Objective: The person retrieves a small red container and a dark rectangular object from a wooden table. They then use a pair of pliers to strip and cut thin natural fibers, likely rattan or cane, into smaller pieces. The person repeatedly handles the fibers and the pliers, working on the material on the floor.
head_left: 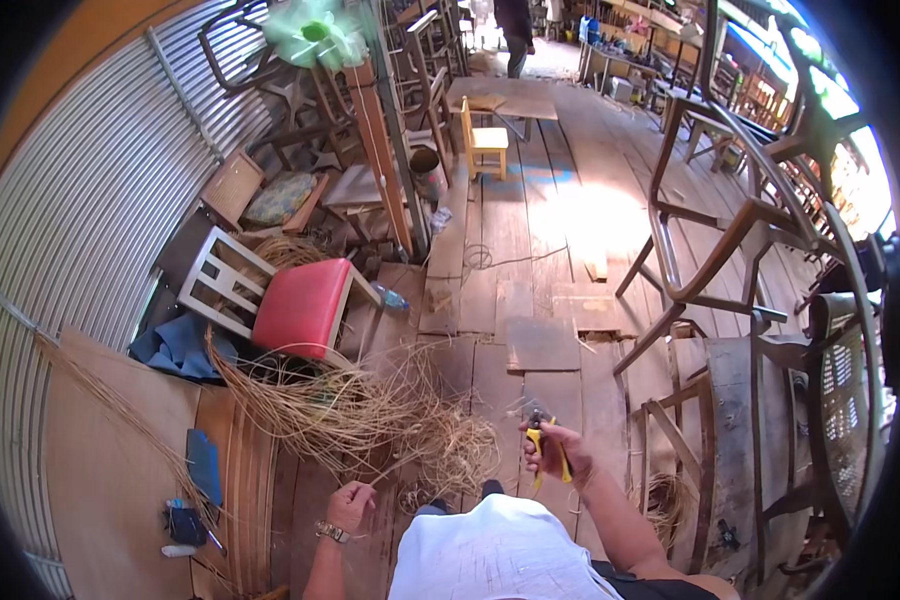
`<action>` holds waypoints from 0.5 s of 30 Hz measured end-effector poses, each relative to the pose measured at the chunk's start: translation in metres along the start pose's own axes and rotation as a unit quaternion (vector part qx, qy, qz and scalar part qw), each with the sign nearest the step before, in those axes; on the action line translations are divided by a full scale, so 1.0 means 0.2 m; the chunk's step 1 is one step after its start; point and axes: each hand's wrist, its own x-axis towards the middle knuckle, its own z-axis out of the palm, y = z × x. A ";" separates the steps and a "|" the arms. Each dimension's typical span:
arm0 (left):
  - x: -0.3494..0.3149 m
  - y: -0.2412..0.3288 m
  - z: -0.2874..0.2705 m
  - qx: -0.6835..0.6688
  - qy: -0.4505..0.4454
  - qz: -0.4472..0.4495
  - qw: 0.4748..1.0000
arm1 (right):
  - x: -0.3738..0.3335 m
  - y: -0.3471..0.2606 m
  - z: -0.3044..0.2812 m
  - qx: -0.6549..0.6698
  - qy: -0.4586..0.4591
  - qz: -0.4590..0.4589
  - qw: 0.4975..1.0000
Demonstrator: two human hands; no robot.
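My right hand (560, 455) is wrapped round a pair of yellow-handled pruning shears (536, 438), their dark jaws pointing away from me. At the lower left, my left hand (352, 507), with a watch on its wrist, has its fingers curled together at the near edge of a heap of rattan strands (340, 415). Whatever those fingers hold, if anything, is too small to make out. The pale, loose strands spread across the plank floor in front of me and bunch into a tangle (460, 450) between my hands. A white cloth (490, 550) covers my lap.
A chair with a red seat (302, 308) leans behind the heap. Dark chair frames (715, 250) stand stacked on the right. A small yellow chair (485, 140) and a low table (530, 98) are farther off. A blurred green fan (315, 35) hangs at upper left; a person (515, 30) stands far back.
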 end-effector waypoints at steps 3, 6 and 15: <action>-0.05 -0.07 0.13 0.061 0.103 -0.061 0.991 | -0.11 0.02 -0.09 -0.088 0.072 0.061 0.992; 0.19 -0.23 -0.01 0.129 0.229 -0.095 0.960 | -0.01 0.15 0.21 -0.258 0.155 0.101 0.948; 0.36 -0.26 -0.07 0.281 0.230 -0.011 0.932 | -0.10 0.16 0.07 -0.198 0.214 -0.103 0.951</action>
